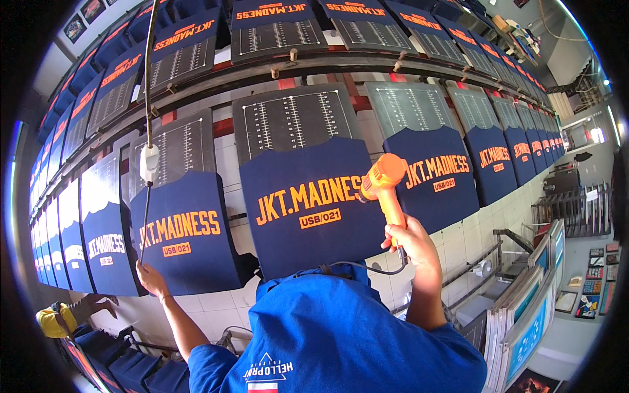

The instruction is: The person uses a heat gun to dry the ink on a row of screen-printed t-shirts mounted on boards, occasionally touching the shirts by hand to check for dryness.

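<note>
The blue shirt (380, 327) bears a white print (268, 371).

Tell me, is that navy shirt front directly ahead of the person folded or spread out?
Spread out: the navy shirt front lies flat over a dark board, its orange lettering facing up.

Heat gun (388, 183) — smooth plastic; navy shirt (314, 243) — matt cloth; smooth dark board (304, 118).

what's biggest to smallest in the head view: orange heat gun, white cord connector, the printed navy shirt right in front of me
1. printed navy shirt, by far
2. orange heat gun
3. white cord connector

The order is clear in the picture.
</note>
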Demonstrator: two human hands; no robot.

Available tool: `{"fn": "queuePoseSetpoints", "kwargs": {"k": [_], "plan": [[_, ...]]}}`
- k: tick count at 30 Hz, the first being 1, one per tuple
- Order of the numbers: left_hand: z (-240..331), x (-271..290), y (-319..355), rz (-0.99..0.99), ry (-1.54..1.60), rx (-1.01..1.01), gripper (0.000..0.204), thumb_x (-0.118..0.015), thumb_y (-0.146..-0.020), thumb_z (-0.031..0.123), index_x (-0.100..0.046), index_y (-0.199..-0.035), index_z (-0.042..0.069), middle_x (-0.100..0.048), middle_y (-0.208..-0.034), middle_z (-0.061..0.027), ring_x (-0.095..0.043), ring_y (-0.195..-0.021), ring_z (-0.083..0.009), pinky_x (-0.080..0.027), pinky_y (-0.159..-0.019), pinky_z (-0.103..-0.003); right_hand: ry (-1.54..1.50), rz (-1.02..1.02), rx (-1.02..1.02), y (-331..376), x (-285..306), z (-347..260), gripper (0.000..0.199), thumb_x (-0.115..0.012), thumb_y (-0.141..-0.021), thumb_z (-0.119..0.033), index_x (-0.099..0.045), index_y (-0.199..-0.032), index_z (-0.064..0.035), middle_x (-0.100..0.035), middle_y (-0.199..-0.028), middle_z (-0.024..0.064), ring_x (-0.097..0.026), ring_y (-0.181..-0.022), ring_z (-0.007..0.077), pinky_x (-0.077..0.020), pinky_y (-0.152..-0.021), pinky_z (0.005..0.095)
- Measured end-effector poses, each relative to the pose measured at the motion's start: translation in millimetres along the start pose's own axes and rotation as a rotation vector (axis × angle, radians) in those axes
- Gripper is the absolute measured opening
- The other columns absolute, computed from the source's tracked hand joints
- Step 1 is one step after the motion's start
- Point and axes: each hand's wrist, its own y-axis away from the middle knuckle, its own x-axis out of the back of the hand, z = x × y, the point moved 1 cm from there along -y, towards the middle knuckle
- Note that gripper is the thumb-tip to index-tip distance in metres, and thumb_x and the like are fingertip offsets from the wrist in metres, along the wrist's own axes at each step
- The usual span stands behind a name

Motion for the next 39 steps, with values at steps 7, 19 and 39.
{"fn": "queuePoseSetpoints", "kwargs": {"k": [7,19,39], "plan": [[32,12,18,0.020,0.077,0.056,0.043,-0.049,-0.094,0.018,-0.046,-0.134,0.004,-0.061,-0.111,-0.0177,-0.059,-0.101,-0.0343,-0.045,-0.089,-0.042,0.004,-0.025,0.011,-9,-7,-9,0.022,-0.062,-0.088,-0.019,-0.055,-0.099,-0.0025,-0.057,-0.073,0.0019,-0.063,-0.062,0.0134,-0.0494,-0.051,0.0245],[206,17,176,-0.226,0.395,-0.542,0.044,-0.055,-0.085,0.003,-0.046,-0.128,-0.003,-0.050,-0.126,-0.0224,-0.046,-0.119,-0.0386,-0.035,-0.103,-0.045,0.041,0.018,0.054,-37,-15,-18,0.020,-0.060,-0.087,-0.020,-0.055,-0.095,-0.0027,-0.057,-0.075,0.0034,-0.064,-0.064,0.0145,-0.0495,-0.052,0.0237],[263,-35,239,-0.768,0.597,-0.171,0.045,-0.036,-0.101,0.028,-0.037,-0.135,-0.001,-0.056,-0.119,-0.0314,-0.054,-0.108,-0.0473,-0.043,-0.091,-0.048,0.016,-0.157,0.042,-49,-18,-19,0.027,-0.062,-0.087,-0.019,-0.052,-0.103,0.0001,-0.058,-0.076,0.0048,-0.065,-0.064,0.0153,-0.0506,-0.052,0.0256]]}}
